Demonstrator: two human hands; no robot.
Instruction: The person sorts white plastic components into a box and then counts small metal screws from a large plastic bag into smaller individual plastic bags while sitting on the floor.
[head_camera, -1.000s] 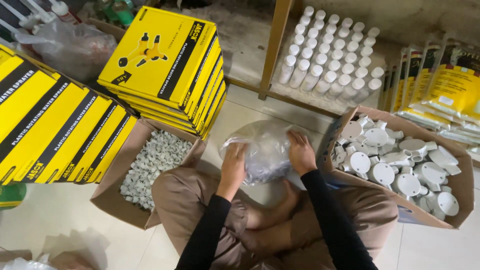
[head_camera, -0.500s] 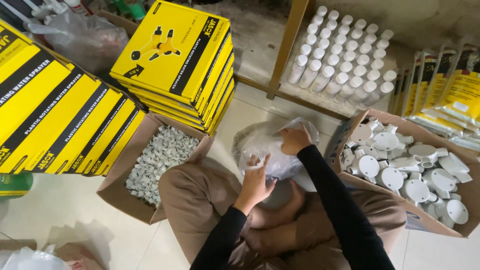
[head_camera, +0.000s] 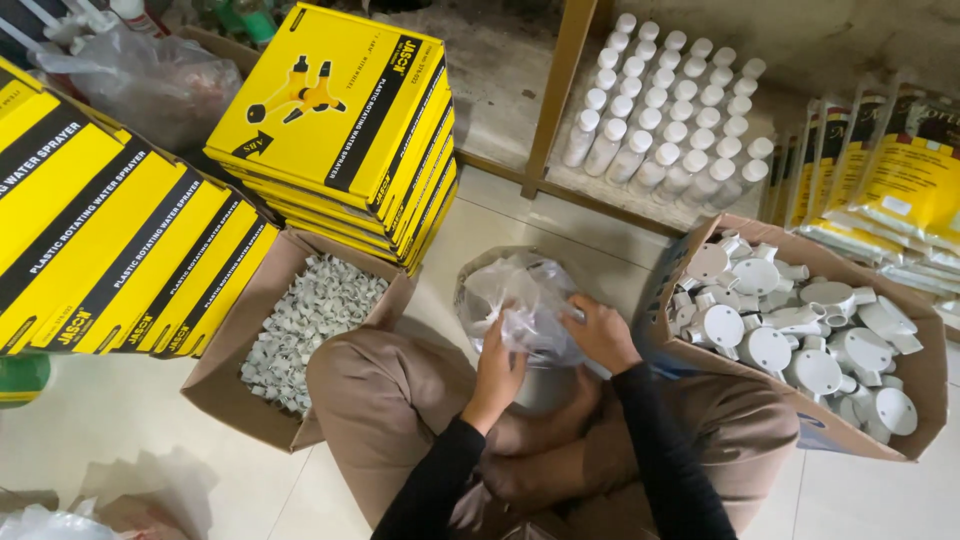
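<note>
A stack of flat yellow-and-black boxes (head_camera: 345, 130) stands far centre, a row of like boxes (head_camera: 100, 250) leans at left, and yellow-and-white sachets (head_camera: 890, 190) lie far right.

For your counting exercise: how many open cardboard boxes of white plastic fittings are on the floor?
2. One cardboard box lies left of the hands, holding small fittings; the other box lies right, holding round fittings. More may sit out of view.

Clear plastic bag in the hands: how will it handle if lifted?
Likely floppy: the clear plastic bag is crumpled and creased between the left hand and right hand. Probably light, being thin film. Possibly slippery, given its glossy sheen.
</note>
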